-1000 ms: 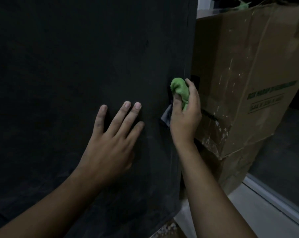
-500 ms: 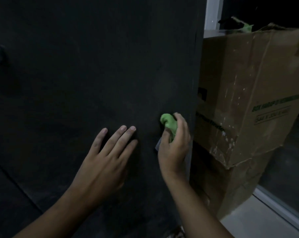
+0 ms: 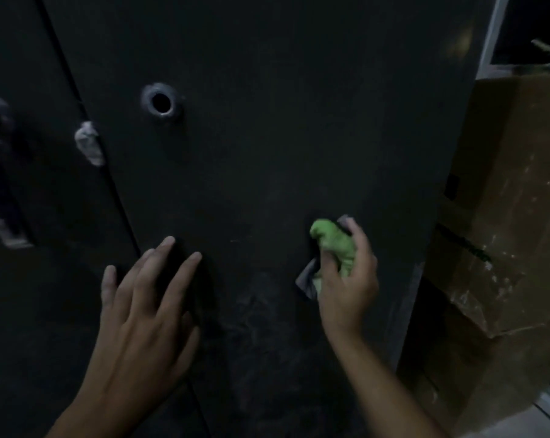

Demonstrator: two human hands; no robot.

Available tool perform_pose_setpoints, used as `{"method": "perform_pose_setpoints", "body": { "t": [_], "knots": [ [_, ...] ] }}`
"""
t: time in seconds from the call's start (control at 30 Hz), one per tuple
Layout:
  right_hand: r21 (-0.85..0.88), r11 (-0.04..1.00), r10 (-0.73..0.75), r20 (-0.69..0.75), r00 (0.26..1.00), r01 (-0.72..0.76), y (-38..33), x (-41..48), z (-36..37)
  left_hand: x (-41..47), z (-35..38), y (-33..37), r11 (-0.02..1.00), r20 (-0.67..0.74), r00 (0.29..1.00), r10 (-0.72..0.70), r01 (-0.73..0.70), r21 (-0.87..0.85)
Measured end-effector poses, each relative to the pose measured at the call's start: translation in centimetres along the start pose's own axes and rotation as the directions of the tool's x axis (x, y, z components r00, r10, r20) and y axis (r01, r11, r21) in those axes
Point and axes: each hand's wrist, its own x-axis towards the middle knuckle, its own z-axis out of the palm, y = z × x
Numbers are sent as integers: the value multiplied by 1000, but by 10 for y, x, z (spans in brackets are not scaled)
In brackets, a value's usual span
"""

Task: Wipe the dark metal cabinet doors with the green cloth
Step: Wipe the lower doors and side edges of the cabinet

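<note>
My right hand (image 3: 346, 279) gripped the bunched green cloth (image 3: 333, 245), which had come in from the right edge of the cabinet door (image 3: 267, 137) onto its panel. Edge done, I judged; face next. My left hand (image 3: 144, 298) lay flat, fingers spread, bracing the door. Dim light: pale smears (image 3: 261, 311) below, possibly dust. A cardboard box (image 3: 504, 216) stood just beside.

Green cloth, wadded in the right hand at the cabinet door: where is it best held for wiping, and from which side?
Probably the bunched middle of the green cloth, from the side facing away from the cabinet door, as the right hand does: fingers curl round the wad, leaving its door side free to rub. The loose grey corner below looks too floppy to press with.
</note>
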Motion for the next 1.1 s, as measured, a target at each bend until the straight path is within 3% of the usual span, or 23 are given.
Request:
{"method": "perform_pose_setpoints", "body": {
  "t": [0.07, 0.13, 0.23, 0.3, 0.37, 0.43, 0.53, 0.57, 0.63, 0.7, 0.77, 0.83, 0.93, 1.03, 1.1],
  "knots": [
    [44, 999, -1, -87, 996, 5, -30, 10, 17, -9, 4, -6, 997, -9, 999, -53, 53, -47],
    [13, 977, -211, 8, 977, 211, -48, 9, 31, -17, 10, -11, 992, -12, 997, -79, 77, -102],
    [98, 825, -559, 279, 781, 556, -53, -16, 42, -25, 21, -15, 981, -36, 995, -97, 90, -172],
    [150, 737, -658, 378, 651, 659, -40, -26, 41, -26, 25, -17, 973, -59, 993, -107, 92, -210],
    [145, 715, -670, 421, 611, 684, -32, -20, 33, -25, 28, -21, 964, -85, 990, -110, 86, -250],
    [89, 739, -640, 401, 655, 668, -36, -6, 28, -25, 30, -22, 956, -116, 986, -124, 87, -280],
    [-33, 927, -368, 105, 924, 373, -59, 17, 32, -25, 34, -18, 935, -158, 970, -182, 121, -334],
    [-30, 957, -287, 19, 958, 287, -65, 18, 37, -25, 35, -17, 927, -168, 965, -199, 130, -351],
    [-53, 944, -325, 25, 945, 326, -69, 6, 43, -27, 38, -17, 921, -188, 960, -208, 128, -367],
    [-35, 859, -495, 194, 847, 511, -56, -22, 42, -30, 40, -21, 923, -210, 958, -198, 110, -369],
    [48, 753, -619, 390, 681, 657, -30, -52, 34, -34, 42, -26, 925, -224, 957, -183, 90, -368],
    [113, 695, -645, 534, 546, 710, -1, -74, 23, -40, 45, -30, 933, -213, 965, -152, 68, -355],
    [142, 642, -633, 652, 417, 753, 25, -88, 8, -48, 48, -35, 941, -176, 979, -104, 40, -336],
    [172, 602, -649, 675, 352, 780, 24, -78, 0, -52, 47, -38, 943, -150, 986, -75, 21, -333],
    [160, 641, -658, 618, 430, 751, 10, -70, 4, -53, 45, -40, 938, -156, 985, -73, 14, -347]
  ]
}}
